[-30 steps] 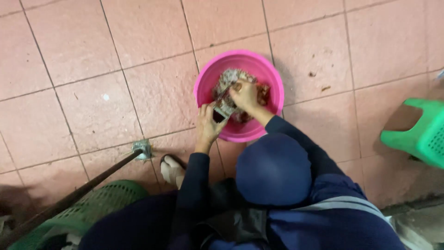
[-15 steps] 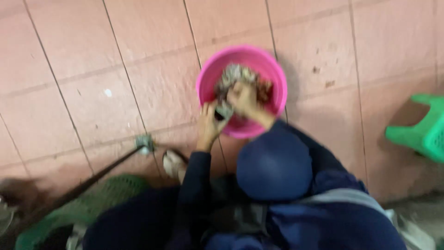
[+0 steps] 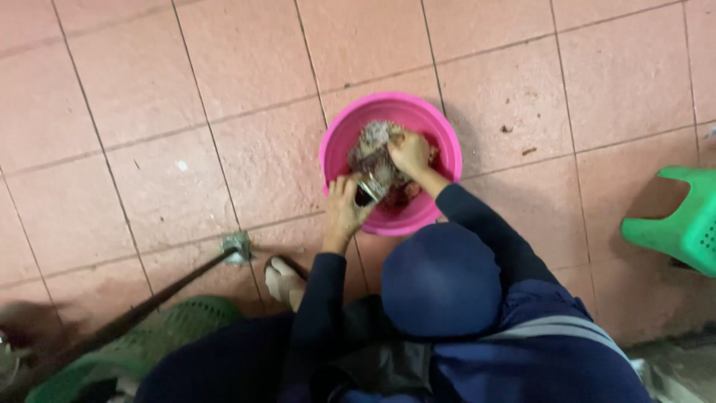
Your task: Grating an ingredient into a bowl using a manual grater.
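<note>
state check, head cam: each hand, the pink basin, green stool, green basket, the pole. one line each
left hand: at the pink basin's near rim, gripping a small dark object
right hand: inside the basin, pressed on the wet clump
pink basin: upright on the tiled floor, holding a grey-brown clump
green stool: upright, partly out of frame
green basket: on the floor, contents unclear
pole: slanted, its end on the floor

A person in dark blue sleeves and a dark blue head covering (image 3: 441, 280) bends over a pink basin (image 3: 339, 145) that stands on a floor of pink tiles (image 3: 224, 89). The left hand (image 3: 346, 209) rests at the basin's near rim, gripping a small dark object too blurred to tell. The right hand (image 3: 409, 153) reaches into the basin, closed on a wet grey-brown mass (image 3: 373, 145). A green stool (image 3: 682, 224) stands well apart at one edge, a green basket (image 3: 171, 328) near the opposite lower corner.
</note>
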